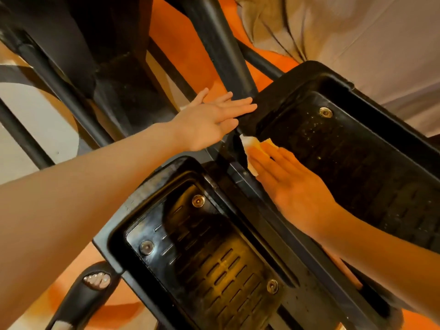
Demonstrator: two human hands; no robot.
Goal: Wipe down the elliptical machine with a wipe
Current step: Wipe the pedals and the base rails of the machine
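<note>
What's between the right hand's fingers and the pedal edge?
Head view: the white wipe, pressed flat under the right hand against the right pedal.

Right hand (290, 184) presses wipe (250, 145) on pedal (357, 148); left hand (209, 122) flat.

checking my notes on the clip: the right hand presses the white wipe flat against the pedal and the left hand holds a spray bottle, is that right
Not quite. The head view shows the left hand holds no spray bottle: it is empty, its fingers straight and reaching to the front rim of the right pedal. The rest stands: the right hand presses the white wipe flat against that pedal.
</note>
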